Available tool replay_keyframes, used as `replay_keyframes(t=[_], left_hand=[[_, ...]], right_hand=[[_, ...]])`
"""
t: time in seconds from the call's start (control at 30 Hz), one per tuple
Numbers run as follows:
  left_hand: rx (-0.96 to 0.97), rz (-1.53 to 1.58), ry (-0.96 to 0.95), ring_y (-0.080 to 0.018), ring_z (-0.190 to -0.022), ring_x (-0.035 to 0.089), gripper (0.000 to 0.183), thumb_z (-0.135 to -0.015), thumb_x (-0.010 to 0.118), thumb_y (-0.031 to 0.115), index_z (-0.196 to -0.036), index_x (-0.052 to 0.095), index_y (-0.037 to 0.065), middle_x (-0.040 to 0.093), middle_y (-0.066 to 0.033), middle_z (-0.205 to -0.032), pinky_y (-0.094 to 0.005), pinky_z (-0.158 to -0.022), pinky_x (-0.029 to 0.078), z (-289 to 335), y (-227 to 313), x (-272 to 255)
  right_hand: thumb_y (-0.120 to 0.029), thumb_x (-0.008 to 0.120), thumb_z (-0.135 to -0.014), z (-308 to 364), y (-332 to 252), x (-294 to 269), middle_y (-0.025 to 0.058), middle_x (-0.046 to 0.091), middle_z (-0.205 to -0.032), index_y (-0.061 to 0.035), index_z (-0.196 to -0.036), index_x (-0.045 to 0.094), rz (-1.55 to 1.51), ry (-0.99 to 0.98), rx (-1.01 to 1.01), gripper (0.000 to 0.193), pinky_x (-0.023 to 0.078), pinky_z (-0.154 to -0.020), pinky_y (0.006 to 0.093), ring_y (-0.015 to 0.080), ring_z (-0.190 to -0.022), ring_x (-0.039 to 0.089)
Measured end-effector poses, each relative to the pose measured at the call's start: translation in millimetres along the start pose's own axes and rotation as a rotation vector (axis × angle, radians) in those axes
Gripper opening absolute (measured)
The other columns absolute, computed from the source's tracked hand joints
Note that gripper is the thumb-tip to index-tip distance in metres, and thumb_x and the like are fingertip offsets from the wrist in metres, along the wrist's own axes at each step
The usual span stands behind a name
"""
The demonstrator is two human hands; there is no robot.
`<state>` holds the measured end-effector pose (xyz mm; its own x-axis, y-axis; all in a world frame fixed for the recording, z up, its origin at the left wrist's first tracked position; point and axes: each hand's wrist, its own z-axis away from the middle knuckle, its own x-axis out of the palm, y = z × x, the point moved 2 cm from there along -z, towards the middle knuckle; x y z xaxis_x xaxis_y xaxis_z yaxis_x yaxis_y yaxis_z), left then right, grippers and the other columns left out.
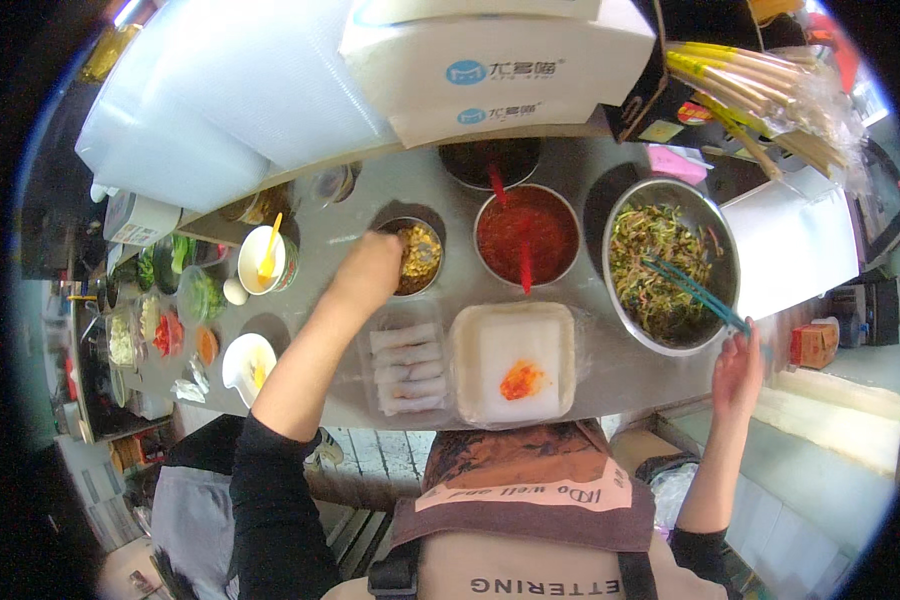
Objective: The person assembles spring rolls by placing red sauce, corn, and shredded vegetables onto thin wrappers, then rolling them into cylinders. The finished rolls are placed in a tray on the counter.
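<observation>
My left hand (368, 268) reaches over the rim of a small metal bowl of chopped yellow bits (421, 257), its fingers curled in at the left side. What they pinch is hidden. At the right, my right hand (737, 372) holds the end of teal chopsticks (692, 290), whose tips lie in shredded green-brown vegetables in a large metal bowl (611, 300). In front of me, a white sheet (492, 345) lies on a square cream tray (464, 385), with a red-orange smear of sauce (523, 380) on it. Beside it sits a clear tray of white rolls (408, 366).
A bowl of red sauce (515, 228) with a red spoon stands mid-table, a dark-filled bowl (475, 163) behind it. Left are a tub with a yellow spoon (260, 262), an egg (235, 292), a white bowl (235, 372) and several vegetable containers. A shelf with white boxes (500, 70) overhangs the back.
</observation>
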<state>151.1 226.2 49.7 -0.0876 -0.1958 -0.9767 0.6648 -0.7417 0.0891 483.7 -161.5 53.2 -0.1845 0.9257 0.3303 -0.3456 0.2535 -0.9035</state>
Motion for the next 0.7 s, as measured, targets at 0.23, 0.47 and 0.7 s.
replay_keyframes(t=[0.23,0.47,0.7], left_hand=[[0.091,0.312,0.021,-0.0366,-0.079,0.066,0.013,-0.07,0.071,0.005,-0.083,0.07,0.003,0.066,-0.0211,-0.081,-0.0442,-0.074,0.053,2.1,8.8,13.6],[-0.026,0.384,0.003,-0.0339,-0.078,0.067,0.013,-0.07,0.07,-0.002,-0.082,0.07,0.004,0.068,-0.0194,-0.082,-0.0385,-0.073,0.051,3.3,3.1,12.9],[0.029,0.373,0.082,-0.0357,-0.076,0.066,0.012,-0.07,0.073,-0.001,-0.081,0.07,0.002,0.067,-0.0199,-0.081,-0.0375,-0.072,0.051,3.4,8.8,2.6]], right_hand=[[-0.017,0.074,-0.082,-21.7,-6.6,130.5,0.0109,0.062,-0.085,-0.0007,-0.075,0.067,0.965,-0.453,-0.801,0.019,0.045,-0.077,0.0364,0.0223,-0.084,0.059],[-0.013,0.055,-0.097,-39.3,-47.4,119.6,0.0059,0.054,-0.086,-0.0019,-0.09,0.055,0.661,-0.737,-0.334,0.013,0.048,-0.051,0.0217,0.0091,-0.066,0.055],[-0.014,0.056,-0.096,-45.9,-24.4,111.9,0.0091,0.055,-0.085,0.0031,-0.089,0.055,0.72,-0.768,-0.439,0.018,0.053,-0.049,0.0224,0.0116,-0.062,0.058]])
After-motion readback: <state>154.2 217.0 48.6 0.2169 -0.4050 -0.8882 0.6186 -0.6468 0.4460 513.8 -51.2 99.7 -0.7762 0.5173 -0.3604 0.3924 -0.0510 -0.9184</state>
